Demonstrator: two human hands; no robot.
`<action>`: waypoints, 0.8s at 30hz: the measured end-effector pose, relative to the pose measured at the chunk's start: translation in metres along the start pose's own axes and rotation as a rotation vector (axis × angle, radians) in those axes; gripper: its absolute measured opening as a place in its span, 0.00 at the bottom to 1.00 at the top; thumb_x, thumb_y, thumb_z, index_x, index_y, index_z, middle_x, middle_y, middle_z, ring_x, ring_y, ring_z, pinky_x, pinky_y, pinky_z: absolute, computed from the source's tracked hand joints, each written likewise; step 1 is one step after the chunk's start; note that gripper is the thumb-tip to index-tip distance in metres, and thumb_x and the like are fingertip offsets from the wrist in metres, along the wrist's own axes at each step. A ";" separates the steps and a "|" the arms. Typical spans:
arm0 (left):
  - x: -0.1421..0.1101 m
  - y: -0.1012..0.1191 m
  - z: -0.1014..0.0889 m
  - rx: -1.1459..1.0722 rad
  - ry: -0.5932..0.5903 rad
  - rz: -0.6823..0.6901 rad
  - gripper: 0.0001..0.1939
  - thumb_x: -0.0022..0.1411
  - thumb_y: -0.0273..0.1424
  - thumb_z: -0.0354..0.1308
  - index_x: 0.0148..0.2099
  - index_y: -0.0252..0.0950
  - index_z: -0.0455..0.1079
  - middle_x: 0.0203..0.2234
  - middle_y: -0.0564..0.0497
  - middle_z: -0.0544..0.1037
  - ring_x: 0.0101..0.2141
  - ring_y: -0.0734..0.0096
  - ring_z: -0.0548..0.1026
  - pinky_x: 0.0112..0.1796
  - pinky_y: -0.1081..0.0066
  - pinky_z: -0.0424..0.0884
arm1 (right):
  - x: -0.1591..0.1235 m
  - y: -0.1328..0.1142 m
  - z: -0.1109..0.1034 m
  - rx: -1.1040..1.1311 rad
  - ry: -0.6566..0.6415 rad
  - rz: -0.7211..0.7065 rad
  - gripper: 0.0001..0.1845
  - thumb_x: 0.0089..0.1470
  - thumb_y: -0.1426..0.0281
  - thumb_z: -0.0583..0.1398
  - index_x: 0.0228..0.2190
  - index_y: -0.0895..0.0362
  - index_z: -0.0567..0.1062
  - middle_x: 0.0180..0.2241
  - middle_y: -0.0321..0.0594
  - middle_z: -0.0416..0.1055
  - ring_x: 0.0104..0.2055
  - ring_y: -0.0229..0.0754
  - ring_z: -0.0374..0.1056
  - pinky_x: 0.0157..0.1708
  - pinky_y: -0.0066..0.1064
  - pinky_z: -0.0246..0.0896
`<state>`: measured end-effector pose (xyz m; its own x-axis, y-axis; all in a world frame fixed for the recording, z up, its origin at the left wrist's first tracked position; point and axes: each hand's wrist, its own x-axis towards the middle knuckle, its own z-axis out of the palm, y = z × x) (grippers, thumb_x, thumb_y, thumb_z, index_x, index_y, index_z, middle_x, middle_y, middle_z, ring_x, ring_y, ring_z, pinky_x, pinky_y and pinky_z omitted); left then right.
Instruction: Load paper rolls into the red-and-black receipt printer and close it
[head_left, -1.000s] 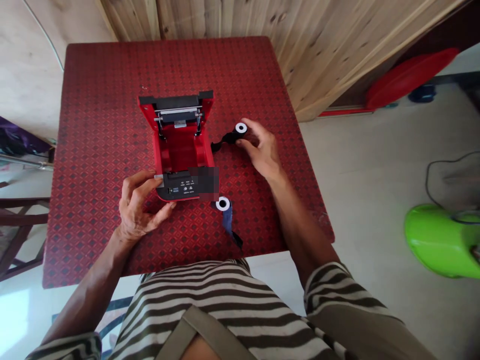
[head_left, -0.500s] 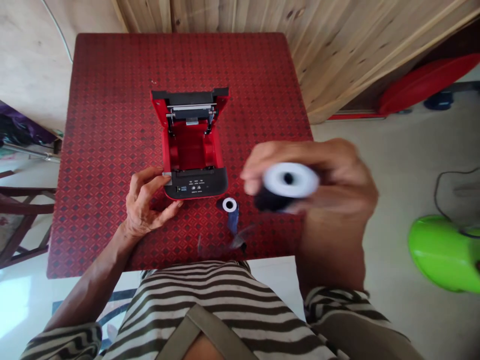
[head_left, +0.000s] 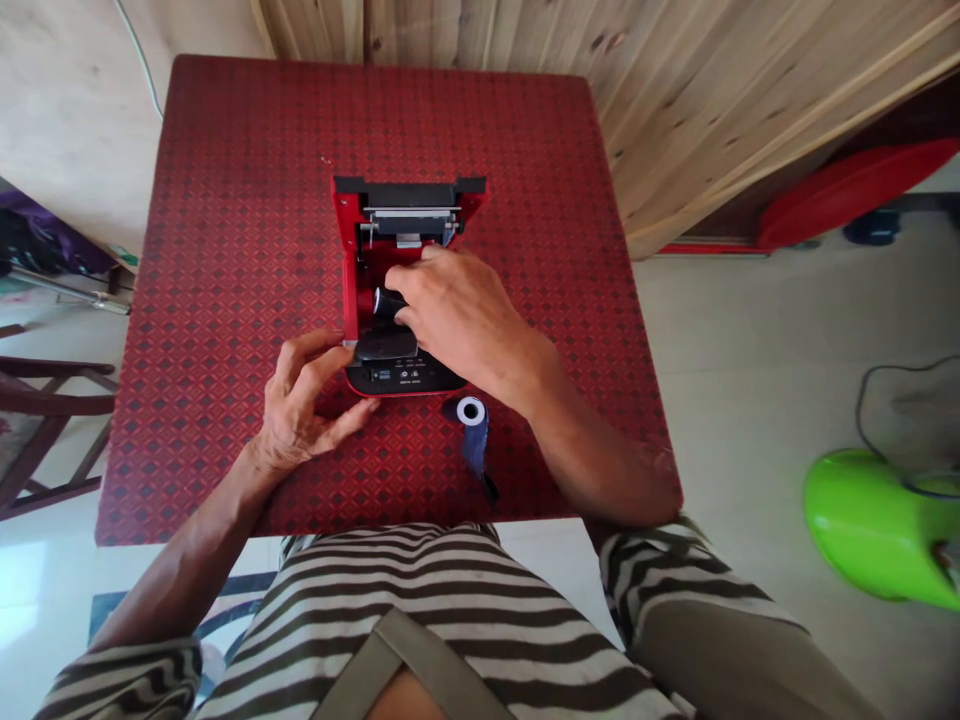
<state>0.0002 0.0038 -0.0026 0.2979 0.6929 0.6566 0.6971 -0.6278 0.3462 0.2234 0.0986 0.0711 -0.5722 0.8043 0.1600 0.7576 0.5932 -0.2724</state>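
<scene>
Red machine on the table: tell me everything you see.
The machine on the patterned table looks like hard plastic, red with black trim. Its lid stands raised, showing a metal rod; white markings dot its black front panel. The left hand touches its near left corner; the right hand holds a dark roll inside it.

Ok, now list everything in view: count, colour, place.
Table: one, patterned red, centre.
Printer: one, red and black, on table.
Rolls: two, dark with white cores; one held in printer, one on table.
Planks: several, brown, behind table.
Floor: one, pale, below table.
Chair: one, brown, left.
Bundle: one, purple, far left.
Disc: one, red, upper right.
Unclear item: one, blue, below disc.
Plastic item: one, green, right.
Cords: two; dark right, pale upper left.
Shirt: one, dark and pale stripes, bottom.
Left hand: one, bare, at printer's front left corner.
Right hand: one, bare, over printer.
</scene>
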 end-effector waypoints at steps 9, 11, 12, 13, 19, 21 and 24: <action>0.003 0.004 0.000 -0.027 0.030 0.006 0.33 0.66 0.45 0.71 0.68 0.44 0.68 0.53 0.44 0.80 0.51 0.58 0.82 0.51 0.59 0.83 | 0.015 0.021 0.025 0.017 0.028 -0.098 0.10 0.65 0.77 0.64 0.34 0.56 0.84 0.30 0.45 0.79 0.35 0.46 0.74 0.38 0.38 0.70; 0.003 0.004 0.000 -0.032 0.034 0.006 0.33 0.66 0.45 0.72 0.68 0.44 0.68 0.53 0.44 0.80 0.51 0.58 0.82 0.51 0.59 0.83 | 0.014 0.021 0.021 0.009 -0.030 -0.086 0.10 0.65 0.77 0.63 0.36 0.56 0.85 0.31 0.46 0.81 0.36 0.47 0.75 0.39 0.39 0.70; 0.003 0.004 0.000 -0.034 0.036 0.008 0.33 0.66 0.45 0.72 0.68 0.43 0.68 0.53 0.44 0.80 0.51 0.58 0.82 0.51 0.59 0.83 | 0.013 0.020 0.017 0.010 -0.074 -0.072 0.10 0.66 0.78 0.62 0.37 0.57 0.85 0.33 0.47 0.82 0.38 0.49 0.76 0.41 0.40 0.70; 0.003 0.004 0.000 -0.036 0.037 0.009 0.33 0.66 0.45 0.72 0.68 0.43 0.68 0.53 0.44 0.80 0.51 0.58 0.82 0.51 0.59 0.83 | 0.011 0.019 0.010 0.022 -0.111 -0.063 0.11 0.66 0.78 0.61 0.39 0.57 0.85 0.35 0.48 0.82 0.39 0.50 0.77 0.43 0.41 0.70; 0.000 0.004 -0.004 -0.080 0.025 -0.062 0.29 0.68 0.49 0.68 0.65 0.45 0.70 0.51 0.45 0.81 0.50 0.57 0.82 0.49 0.56 0.84 | -0.014 0.010 -0.033 0.342 -0.094 -0.171 0.14 0.74 0.71 0.58 0.52 0.53 0.84 0.49 0.40 0.85 0.51 0.47 0.79 0.55 0.41 0.70; 0.002 0.004 -0.009 -0.132 0.023 -0.138 0.27 0.69 0.52 0.64 0.63 0.43 0.71 0.51 0.44 0.81 0.48 0.57 0.82 0.46 0.56 0.85 | -0.024 0.007 -0.033 0.383 -0.063 -0.183 0.12 0.71 0.66 0.65 0.53 0.54 0.83 0.51 0.41 0.85 0.53 0.49 0.78 0.56 0.42 0.70; 0.019 0.003 -0.021 -0.145 -0.006 -0.264 0.28 0.72 0.57 0.57 0.63 0.44 0.70 0.53 0.44 0.79 0.47 0.59 0.82 0.44 0.56 0.85 | -0.034 0.002 -0.022 0.359 0.006 -0.192 0.10 0.67 0.69 0.69 0.49 0.57 0.84 0.47 0.45 0.85 0.50 0.50 0.77 0.53 0.42 0.70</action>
<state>-0.0060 0.0070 0.0251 0.1227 0.8410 0.5269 0.6511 -0.4689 0.5968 0.2511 0.0732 0.0857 -0.6900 0.6810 0.2452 0.4790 0.6836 -0.5508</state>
